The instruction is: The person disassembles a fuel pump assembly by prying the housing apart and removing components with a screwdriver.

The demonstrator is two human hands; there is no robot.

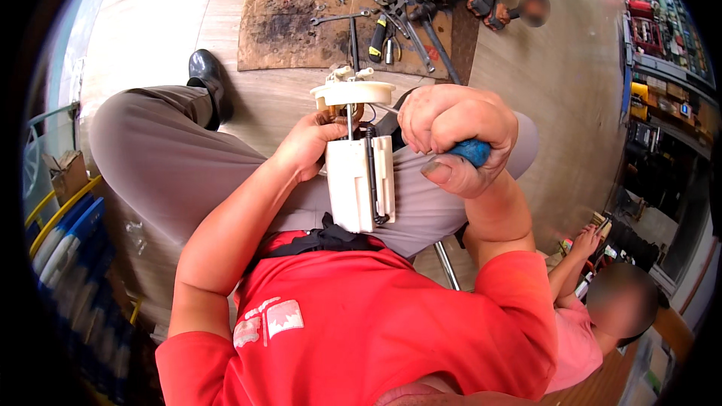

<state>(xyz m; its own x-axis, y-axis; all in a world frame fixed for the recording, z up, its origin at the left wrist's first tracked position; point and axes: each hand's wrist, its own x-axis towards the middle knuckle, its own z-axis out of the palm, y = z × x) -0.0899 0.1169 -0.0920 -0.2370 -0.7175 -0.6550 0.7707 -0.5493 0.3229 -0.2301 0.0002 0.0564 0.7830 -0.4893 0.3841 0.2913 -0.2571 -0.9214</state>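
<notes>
A cream plastic assembly (348, 180) with a round top flange (353, 92), metal rods and a black corrugated hose rests upright against my lap. My left hand (310, 143) is closed around it just below the flange, its fingertips partly hidden behind the metal rod. My right hand (459, 135) grips a blue-handled screwdriver (470, 152); its thin shaft points left toward the underside of the flange, where the tip is hard to make out.
A stained cardboard sheet (274, 37) holds wrenches (338, 17), cables and several other tools. A power tool (489, 7) lies beside it. Shelving (654, 60) lines the right. Another person's hand (587, 240) shows at lower right, and blue-and-white stacked items (75, 240) stand at left.
</notes>
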